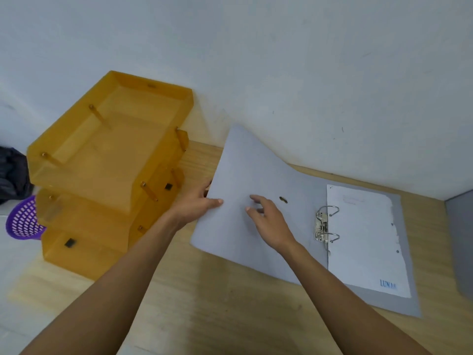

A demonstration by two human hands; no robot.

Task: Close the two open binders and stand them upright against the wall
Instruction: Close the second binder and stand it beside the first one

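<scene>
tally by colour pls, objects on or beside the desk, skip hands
Grey: 2, the open binder and a grey object at the right edge
Amber: 1, stacked tray unit
Purple: 1, perforated basket
Black: 1, dark bag
Total: 5

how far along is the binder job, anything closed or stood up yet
Done: nothing. No binder stands against the wall yet. In hand: the grey binder lies open on the desk, its left cover lifted; the left hand grips that cover's edge, the right hand rests on it, and the rings are exposed. Left: fold it shut, stand it up, then do the second binder, possibly the grey thing at the right edge.
</scene>
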